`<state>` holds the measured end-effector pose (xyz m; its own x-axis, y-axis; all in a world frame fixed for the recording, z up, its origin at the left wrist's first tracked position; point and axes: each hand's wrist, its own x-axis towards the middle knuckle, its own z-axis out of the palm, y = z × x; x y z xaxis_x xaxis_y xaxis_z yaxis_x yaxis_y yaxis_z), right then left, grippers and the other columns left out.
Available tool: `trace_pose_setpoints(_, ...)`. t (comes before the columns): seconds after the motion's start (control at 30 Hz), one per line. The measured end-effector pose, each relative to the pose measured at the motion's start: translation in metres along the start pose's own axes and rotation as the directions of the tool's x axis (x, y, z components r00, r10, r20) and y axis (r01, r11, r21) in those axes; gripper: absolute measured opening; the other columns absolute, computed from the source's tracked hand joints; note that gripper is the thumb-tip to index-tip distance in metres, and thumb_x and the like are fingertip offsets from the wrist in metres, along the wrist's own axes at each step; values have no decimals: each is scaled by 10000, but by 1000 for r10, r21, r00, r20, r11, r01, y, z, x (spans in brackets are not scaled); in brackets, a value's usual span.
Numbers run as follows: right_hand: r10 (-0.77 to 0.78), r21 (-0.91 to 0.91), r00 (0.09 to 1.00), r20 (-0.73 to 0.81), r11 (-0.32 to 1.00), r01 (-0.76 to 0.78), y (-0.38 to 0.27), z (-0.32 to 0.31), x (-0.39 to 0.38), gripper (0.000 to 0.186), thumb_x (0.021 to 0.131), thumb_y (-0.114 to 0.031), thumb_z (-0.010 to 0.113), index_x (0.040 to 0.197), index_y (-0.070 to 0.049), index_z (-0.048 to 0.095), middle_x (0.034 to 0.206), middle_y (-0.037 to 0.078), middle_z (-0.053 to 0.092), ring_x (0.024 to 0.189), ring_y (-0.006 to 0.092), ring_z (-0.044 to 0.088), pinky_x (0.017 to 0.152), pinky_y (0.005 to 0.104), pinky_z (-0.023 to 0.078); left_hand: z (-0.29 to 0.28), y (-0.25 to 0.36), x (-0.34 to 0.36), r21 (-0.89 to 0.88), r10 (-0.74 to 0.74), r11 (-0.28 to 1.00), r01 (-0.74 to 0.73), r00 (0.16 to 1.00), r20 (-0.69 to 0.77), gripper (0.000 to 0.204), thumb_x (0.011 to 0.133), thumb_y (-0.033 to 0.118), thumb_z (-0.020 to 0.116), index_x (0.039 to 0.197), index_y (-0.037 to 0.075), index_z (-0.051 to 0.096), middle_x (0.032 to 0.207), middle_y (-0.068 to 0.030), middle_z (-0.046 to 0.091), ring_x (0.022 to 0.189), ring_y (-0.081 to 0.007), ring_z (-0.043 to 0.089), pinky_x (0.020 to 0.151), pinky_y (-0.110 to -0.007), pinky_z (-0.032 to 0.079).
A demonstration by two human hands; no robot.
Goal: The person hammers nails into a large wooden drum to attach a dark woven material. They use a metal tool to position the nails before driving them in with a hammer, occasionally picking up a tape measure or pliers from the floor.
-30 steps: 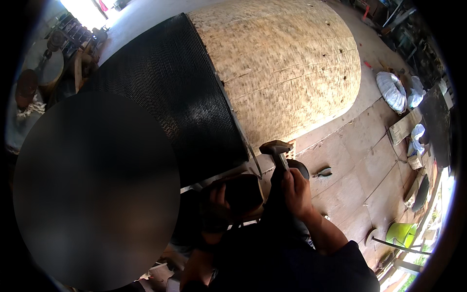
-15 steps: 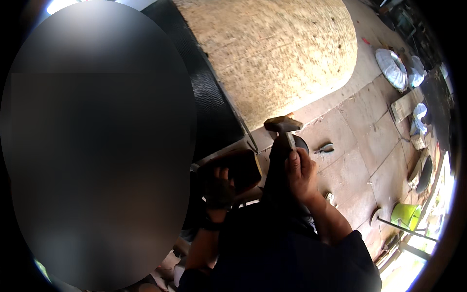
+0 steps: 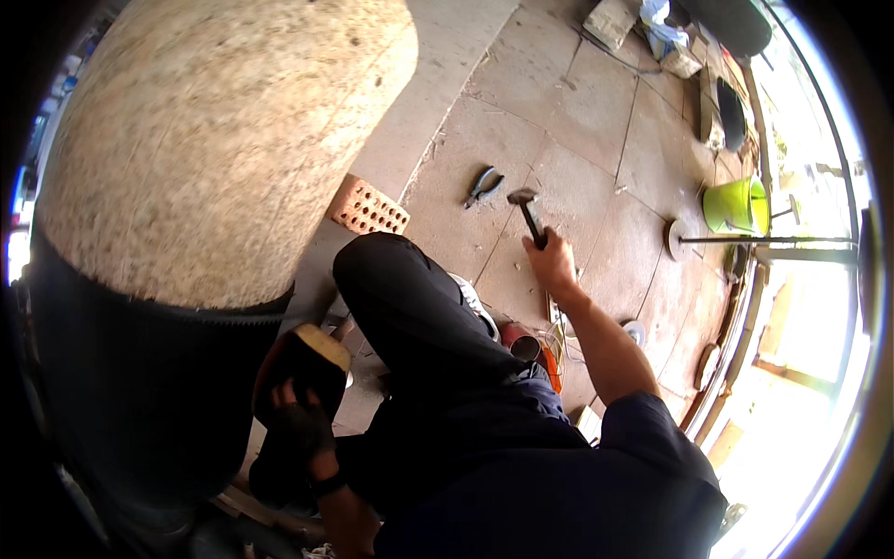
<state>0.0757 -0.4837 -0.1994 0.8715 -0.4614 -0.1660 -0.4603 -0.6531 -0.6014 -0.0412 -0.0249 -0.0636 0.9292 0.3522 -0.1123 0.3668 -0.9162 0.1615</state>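
My right hand (image 3: 556,264) is closed round the handle of a hammer (image 3: 535,220), held out over the floor right of my bent knee, its dark head pointing away from me. My left hand (image 3: 305,424), in a dark fingerless glove, lies with fingers apart on a dark block (image 3: 312,359) with a pale tan edge; shadow hides part of the contact. Beside that block stands a big rounded tan body (image 3: 233,149) with a speckled, rough surface. A black sheet (image 3: 140,373) covers its near part and ends in a jagged edge.
Pliers (image 3: 483,186) lie on the tiled floor beyond the hammer. A perforated brick (image 3: 370,207) sits against the tan body. Near my shoe is a red can (image 3: 521,342). Farther right stand a green bucket (image 3: 736,207) and a metal rod with a round disc (image 3: 675,240).
My view has swung to the right. The hammer has gone from above my knee out to the right over the floor. My left hand is still on the dark block.
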Motion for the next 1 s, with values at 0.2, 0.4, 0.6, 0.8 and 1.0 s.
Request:
trace_pose_setpoints(0.2,214,-145,966,147,970,-193,117,73,-40,384,826,-341,785,986,-8,678,851,226,707,842,433,684,770,510,541,-5,4,9,47,-38,998,36,998,42,362,903,96,673,1244,-14,629,1303,-222,607,1251,-402,552,1094,-494,432)
trace_pose_setpoints(0.4,378,-318,880,286,904,-285,166,33,-81,397,856,-400,741,1009,-35,706,943,230,734,952,434,699,857,523,548,-4,-13,1,28,14,1000,-13,1000,-25,304,954,120,647,1232,-2,625,1244,-216,618,1187,-397,595,1035,-477,475)
trace_pose_setpoints(0.6,490,-210,869,69,859,-467,213,16,-118,368,870,-413,731,891,-47,699,862,219,723,839,440,698,759,523,548,-19,4,-5,-4,-7,1000,7,999,-42,274,986,135,619,1209,-23,645,1264,-240,611,1197,-388,591,1040,-448,473)
trace_pose_setpoints(0.8,461,-176,884,-77,866,-467,229,12,-103,347,909,-390,688,882,-44,690,859,221,720,839,447,693,757,533,546,-31,22,-4,78,6,997,-2,999,-54,286,997,155,615,1209,-34,644,1206,-251,614,1145,-395,601,1000,-451,481)
trace_pose_setpoints(1.0,486,-215,873,31,856,-469,213,14,-87,341,920,-388,658,970,-57,718,917,241,732,899,455,703,828,553,554,-28,24,-15,112,31,993,-22,996,-85,287,1008,168,609,1198,-44,642,1190,-246,618,1124,-389,607,983,-446,487)
